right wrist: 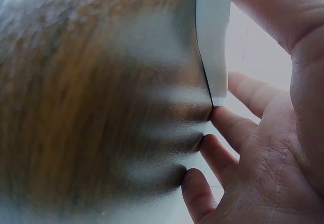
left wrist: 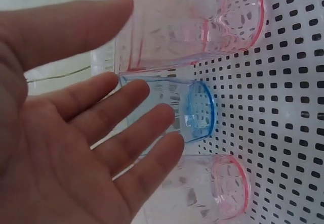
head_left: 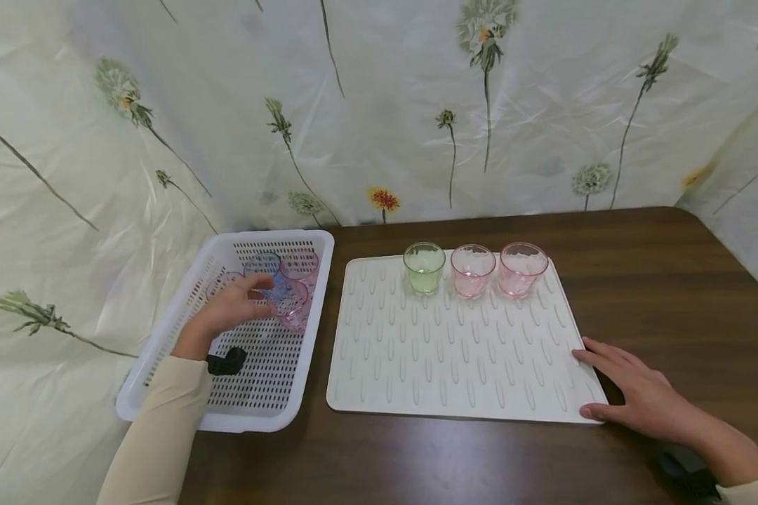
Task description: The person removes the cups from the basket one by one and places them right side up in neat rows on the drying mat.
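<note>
My left hand point(head_left: 234, 305) reaches over a white perforated basket point(head_left: 304, 354) with its fingers and thumb spread apart. Close by its fingertips stands a pink-tinted glass point(head_left: 295, 321), and behind that a blue glass point(head_left: 262, 263) and another pink glass point(head_left: 303, 261). A further pink glass point(head_left: 217, 282) is partly hidden behind the hand. In the left wrist view the palm faces the blue glass point(left wrist: 200, 113), with nothing held. On the right, my right hand point(head_left: 638, 393) rests with extended fingers at the right edge of a white ridged drying mat point(head_left: 442, 365).
Along the mat's back edge stand a green glass point(head_left: 425, 272), a pink glass point(head_left: 472, 273) and a second pink glass point(head_left: 523, 272) in a row. The brown wooden table point(head_left: 417, 459) carries mat and basket. A flowered curtain point(head_left: 385, 126) hangs behind and at the left.
</note>
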Available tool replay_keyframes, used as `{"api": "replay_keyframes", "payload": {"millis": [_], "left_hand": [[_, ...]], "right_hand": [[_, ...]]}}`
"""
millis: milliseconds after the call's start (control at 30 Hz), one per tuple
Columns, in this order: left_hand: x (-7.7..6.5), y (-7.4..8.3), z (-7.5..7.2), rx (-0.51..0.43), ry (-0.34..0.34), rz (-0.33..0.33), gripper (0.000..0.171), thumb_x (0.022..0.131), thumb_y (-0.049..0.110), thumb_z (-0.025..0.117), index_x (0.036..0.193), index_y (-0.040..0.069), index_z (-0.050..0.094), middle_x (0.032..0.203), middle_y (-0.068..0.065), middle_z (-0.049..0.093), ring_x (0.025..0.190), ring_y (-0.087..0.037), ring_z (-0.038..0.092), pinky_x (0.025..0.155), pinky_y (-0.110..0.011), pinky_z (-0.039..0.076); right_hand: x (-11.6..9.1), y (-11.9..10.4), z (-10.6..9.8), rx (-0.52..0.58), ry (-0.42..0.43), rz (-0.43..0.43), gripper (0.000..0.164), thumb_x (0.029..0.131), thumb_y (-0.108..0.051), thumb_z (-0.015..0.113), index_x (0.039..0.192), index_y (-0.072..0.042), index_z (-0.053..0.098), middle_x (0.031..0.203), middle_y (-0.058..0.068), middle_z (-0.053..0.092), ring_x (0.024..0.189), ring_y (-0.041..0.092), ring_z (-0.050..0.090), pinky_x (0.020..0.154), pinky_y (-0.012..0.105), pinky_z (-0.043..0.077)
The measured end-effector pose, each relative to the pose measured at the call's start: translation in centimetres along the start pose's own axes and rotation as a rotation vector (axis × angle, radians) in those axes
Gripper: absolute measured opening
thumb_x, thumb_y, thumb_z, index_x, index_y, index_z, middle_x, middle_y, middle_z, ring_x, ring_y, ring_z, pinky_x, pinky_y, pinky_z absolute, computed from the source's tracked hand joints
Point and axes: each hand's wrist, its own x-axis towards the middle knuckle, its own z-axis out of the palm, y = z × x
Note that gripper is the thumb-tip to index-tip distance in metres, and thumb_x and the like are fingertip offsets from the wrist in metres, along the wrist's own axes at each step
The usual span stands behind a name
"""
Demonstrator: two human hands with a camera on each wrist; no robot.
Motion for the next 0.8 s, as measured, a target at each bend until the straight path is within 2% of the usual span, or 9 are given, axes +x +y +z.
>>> {"api": "replay_keyframes", "payload": {"millis": [200,333,433,567,700,800], "left_hand": [[0.4,-0.4,0.5,-0.005,-0.063,0.042,0.075,0.089,0.026,0.072,0.150,0.003,0.036,0.153,-0.023,0.041,0.140,-0.045,0.041,0.112,-0.059,0.039],[1.0,-1.0,0.8,-0.064,-0.108,0.059,0.083,0.087,0.027,0.075,0.153,0.005,0.031,0.157,-0.020,0.038,0.142,-0.044,0.039,0.113,-0.059,0.038],[1.4,-1.5,0.9,-0.109,-0.119,0.056,0.082,0.086,0.023,0.076,0.153,0.007,0.031,0.158,-0.018,0.037,0.142,-0.043,0.039,0.113,-0.058,0.038],[1.6,-1.7,1.0,-0.100,-0.133,0.047,0.082,0.085,0.025,0.076,0.153,0.011,0.032,0.158,-0.015,0.037,0.139,-0.040,0.042,0.113,-0.058,0.038],[1.8,-1.8,1.3,-0.096,-0.165,0.039,0.088,0.084,0.028,0.078,0.155,0.014,0.028,0.159,-0.015,0.035,0.140,-0.041,0.041,0.115,-0.059,0.034],[2.2,-2.1,1.6,-0.146,-0.207,0.020,0.094,0.082,0.024,0.079,0.156,0.015,0.021,0.160,-0.018,0.030,0.141,-0.042,0.039,0.116,-0.060,0.033]], "right_hand": [[-0.1,0.1,0.2,0.010,0.021,-0.016,0.092,0.076,-0.051,0.080,0.150,-0.015,0.039,0.158,0.019,0.033,0.132,0.046,0.036,0.082,0.072,0.037],[-0.1,0.1,0.2,0.009,0.032,-0.020,0.091,0.076,-0.049,0.081,0.150,-0.015,0.039,0.158,0.019,0.033,0.131,0.046,0.036,0.081,0.071,0.037],[-0.1,0.1,0.3,0.002,0.037,-0.022,0.092,0.075,-0.049,0.081,0.150,-0.015,0.039,0.157,0.019,0.033,0.130,0.046,0.036,0.080,0.071,0.038],[0.0,0.1,0.2,-0.006,0.033,-0.022,0.092,0.075,-0.050,0.081,0.150,-0.015,0.039,0.157,0.020,0.034,0.130,0.046,0.037,0.080,0.071,0.038],[0.1,0.2,0.2,-0.009,0.036,-0.026,0.092,0.075,-0.050,0.081,0.150,-0.015,0.040,0.157,0.020,0.034,0.130,0.046,0.037,0.080,0.071,0.039],[0.1,0.2,0.3,-0.007,0.033,-0.024,0.092,0.075,-0.050,0.081,0.150,-0.015,0.039,0.157,0.020,0.034,0.131,0.046,0.037,0.080,0.071,0.039]]}}
